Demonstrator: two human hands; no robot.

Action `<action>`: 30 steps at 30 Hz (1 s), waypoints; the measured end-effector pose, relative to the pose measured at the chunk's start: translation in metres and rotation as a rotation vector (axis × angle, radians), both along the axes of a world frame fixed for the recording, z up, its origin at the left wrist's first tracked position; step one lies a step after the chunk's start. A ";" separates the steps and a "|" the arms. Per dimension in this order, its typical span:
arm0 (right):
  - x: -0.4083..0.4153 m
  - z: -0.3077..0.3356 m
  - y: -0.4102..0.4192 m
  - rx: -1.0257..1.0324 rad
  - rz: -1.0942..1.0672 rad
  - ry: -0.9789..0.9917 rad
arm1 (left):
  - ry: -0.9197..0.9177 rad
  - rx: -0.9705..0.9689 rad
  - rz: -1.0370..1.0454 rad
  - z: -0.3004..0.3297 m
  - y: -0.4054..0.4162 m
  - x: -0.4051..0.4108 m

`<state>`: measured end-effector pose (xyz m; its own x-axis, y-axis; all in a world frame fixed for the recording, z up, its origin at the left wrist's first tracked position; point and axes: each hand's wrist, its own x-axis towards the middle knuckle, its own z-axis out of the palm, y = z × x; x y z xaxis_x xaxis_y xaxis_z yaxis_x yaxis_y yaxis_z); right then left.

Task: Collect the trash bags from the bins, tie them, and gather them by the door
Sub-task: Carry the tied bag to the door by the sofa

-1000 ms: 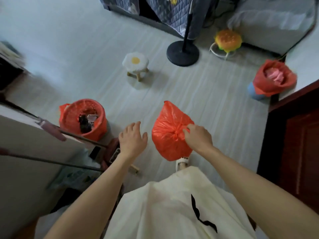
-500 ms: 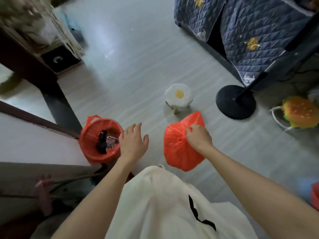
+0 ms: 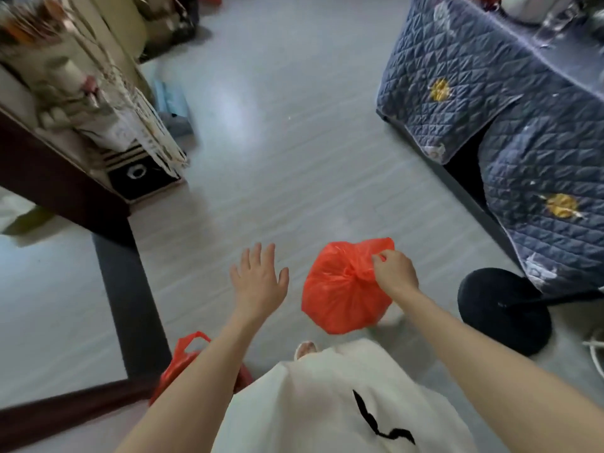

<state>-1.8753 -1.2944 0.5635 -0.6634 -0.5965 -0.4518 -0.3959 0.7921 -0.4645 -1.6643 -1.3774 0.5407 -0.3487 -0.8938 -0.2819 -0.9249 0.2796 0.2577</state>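
A tied orange-red trash bag [image 3: 343,292] hangs above the floor just ahead of me. My right hand [image 3: 394,273] grips its knotted neck from the right. My left hand [image 3: 260,279] floats to the left of the bag with fingers spread, holding nothing and not touching it. At the bottom left, a second orange-red bag [image 3: 183,358] lines a bin; only one handle and part of its rim show past my left forearm.
A dark wooden shelf unit [image 3: 65,178] with papers stands at left, and a dark strip [image 3: 130,305] crosses the floor beside it. A bed with a blue quilted cover [image 3: 510,125] fills the right. A black round stand base [image 3: 503,308] sits at right. Pale floor [image 3: 277,152] stretches ahead.
My view has turned left and forward: the lined bin slid to the bottom edge and the egg stool left the view. My right hand keeps its hold on the bag. My left hand stays spread.
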 end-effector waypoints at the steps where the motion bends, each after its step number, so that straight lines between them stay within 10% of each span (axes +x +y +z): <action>1: -0.007 0.005 -0.025 -0.016 0.003 0.002 | -0.004 -0.018 -0.005 0.003 -0.024 -0.008; 30: -0.428 0.000 -0.827 -0.120 0.113 -0.026 | -0.064 -0.019 0.001 0.004 -0.817 -0.420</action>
